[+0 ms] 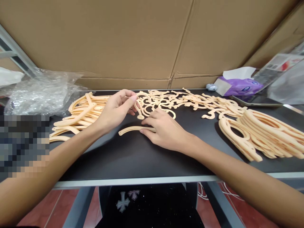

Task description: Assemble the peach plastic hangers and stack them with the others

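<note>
My left hand [116, 109] is raised a little above the black table [133, 155], its fingers pinched on a small peach plastic hook piece [140, 106]. My right hand [163, 129] rests on the table with its fingers closed on a long curved peach plastic arm [133, 129] that lies flat and points left. Just beyond both hands is a scatter of several loose peach hook pieces [166, 101].
A pile of curved peach arms [78, 115] lies at the left. A stack of assembled peach hanger parts [258, 133] lies at the right. Crumpled clear plastic [42, 91] sits far left, a purple tissue pack [239, 85] and a phone [256, 100] at the back right. A cardboard wall [142, 41] stands behind.
</note>
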The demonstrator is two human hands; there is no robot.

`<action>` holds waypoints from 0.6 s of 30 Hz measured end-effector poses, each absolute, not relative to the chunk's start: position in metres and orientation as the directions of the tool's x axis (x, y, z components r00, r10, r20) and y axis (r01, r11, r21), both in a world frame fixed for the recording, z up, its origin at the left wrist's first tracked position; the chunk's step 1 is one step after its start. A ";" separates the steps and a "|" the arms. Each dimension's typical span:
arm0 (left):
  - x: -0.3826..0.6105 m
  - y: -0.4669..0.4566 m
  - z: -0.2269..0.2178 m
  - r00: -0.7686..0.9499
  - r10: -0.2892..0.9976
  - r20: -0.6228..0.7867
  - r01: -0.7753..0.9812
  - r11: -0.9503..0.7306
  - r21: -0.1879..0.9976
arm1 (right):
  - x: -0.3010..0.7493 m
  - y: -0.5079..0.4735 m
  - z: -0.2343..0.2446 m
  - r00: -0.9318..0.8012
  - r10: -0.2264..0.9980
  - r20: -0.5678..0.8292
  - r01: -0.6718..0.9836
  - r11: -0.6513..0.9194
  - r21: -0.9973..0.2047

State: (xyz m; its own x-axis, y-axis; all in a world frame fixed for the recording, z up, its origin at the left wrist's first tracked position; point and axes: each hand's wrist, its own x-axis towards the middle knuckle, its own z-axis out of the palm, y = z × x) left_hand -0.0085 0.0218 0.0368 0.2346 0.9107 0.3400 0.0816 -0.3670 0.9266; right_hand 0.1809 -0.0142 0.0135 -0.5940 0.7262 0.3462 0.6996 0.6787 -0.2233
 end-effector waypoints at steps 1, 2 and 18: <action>-0.008 0.022 0.036 0.242 0.913 0.329 0.084 -0.357 0.930 | 0.180 -0.014 0.013 -0.606 0.724 0.331 0.702 0.682 -0.206; -0.008 0.021 0.036 0.244 0.916 0.317 0.096 -0.348 0.932 | 0.180 -0.014 0.013 -0.608 0.727 0.319 0.712 0.677 -0.187; -0.016 0.029 0.039 0.101 0.955 0.279 0.208 -0.295 0.933 | 0.192 -0.005 0.033 -0.189 0.904 0.383 0.590 0.417 -0.692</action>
State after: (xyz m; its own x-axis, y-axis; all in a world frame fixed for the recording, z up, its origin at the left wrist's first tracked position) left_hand -0.0162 0.0292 0.0389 0.1007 0.9549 0.2793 0.2079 -0.2947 0.9327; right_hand 0.1919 -0.0049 0.0333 -0.1891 0.9040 0.3835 0.5900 0.4168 -0.6915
